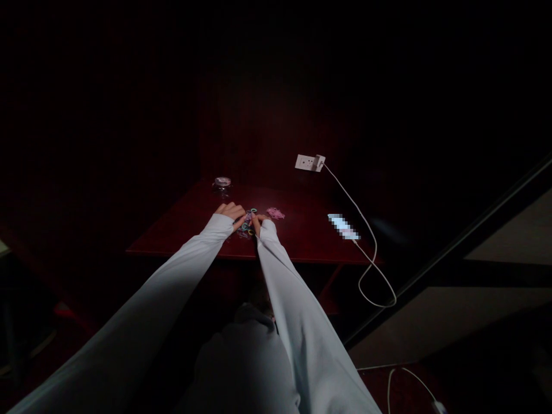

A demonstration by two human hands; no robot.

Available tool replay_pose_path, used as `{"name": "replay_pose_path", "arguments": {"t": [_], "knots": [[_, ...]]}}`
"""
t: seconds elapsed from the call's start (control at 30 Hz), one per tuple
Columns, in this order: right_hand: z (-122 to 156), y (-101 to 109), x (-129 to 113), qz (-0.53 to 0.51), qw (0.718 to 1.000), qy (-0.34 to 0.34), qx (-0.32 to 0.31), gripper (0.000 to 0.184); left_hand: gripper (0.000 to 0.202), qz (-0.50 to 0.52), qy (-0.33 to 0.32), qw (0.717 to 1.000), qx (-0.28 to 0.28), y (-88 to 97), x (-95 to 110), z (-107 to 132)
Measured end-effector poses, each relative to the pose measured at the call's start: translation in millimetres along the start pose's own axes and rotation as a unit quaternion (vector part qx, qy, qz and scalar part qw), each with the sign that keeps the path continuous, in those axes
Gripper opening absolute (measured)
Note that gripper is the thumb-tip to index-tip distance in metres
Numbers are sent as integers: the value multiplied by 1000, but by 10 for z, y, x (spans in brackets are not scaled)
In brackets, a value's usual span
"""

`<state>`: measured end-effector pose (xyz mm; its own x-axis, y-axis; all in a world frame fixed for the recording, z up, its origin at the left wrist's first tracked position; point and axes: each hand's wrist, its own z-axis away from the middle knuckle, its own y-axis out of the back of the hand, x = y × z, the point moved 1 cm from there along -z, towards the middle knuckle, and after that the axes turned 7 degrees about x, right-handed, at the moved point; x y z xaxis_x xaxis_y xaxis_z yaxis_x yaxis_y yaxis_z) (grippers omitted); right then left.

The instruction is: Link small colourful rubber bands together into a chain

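A small heap of multicoloured hair ties (245,231), with teal, purple, yellow and dark ones, lies near the front edge of the dark red table (172,237). My left hand (230,211) is over the heap's left side, its fingers bent and the tips closed on purple hair ties. From the right, my right hand (261,221) meets it with thumb and fingers pinched at the same bunch. How many ties are between the fingertips is too small to tell. Just beyond my right hand is a separate pile of pink hair ties (275,213).
A clear jar with a light lid (222,182) stands at the back left. On the right lies a lit phone (344,226), its white cable (356,205) running to a charger in the wall socket (307,163) and hanging past the table edge. Surroundings are very dark.
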<state>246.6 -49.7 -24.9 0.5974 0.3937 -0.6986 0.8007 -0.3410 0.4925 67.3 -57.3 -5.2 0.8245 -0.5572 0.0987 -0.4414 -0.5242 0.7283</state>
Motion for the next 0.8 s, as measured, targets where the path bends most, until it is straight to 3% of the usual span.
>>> {"name": "replay_pose_path", "arguments": {"t": [0.23,0.53,0.8], "knots": [[-12,-9,-8,19,999,-25,21,39,24,-25,1,999,21,0,18,-4],[-12,30,-8,25,996,-72,48,37,22,-25,75,993,86,38,-36,47],[43,43,-54,11,999,-39,-23,39,21,-10,-24,998,57,-90,-49,6]]}}
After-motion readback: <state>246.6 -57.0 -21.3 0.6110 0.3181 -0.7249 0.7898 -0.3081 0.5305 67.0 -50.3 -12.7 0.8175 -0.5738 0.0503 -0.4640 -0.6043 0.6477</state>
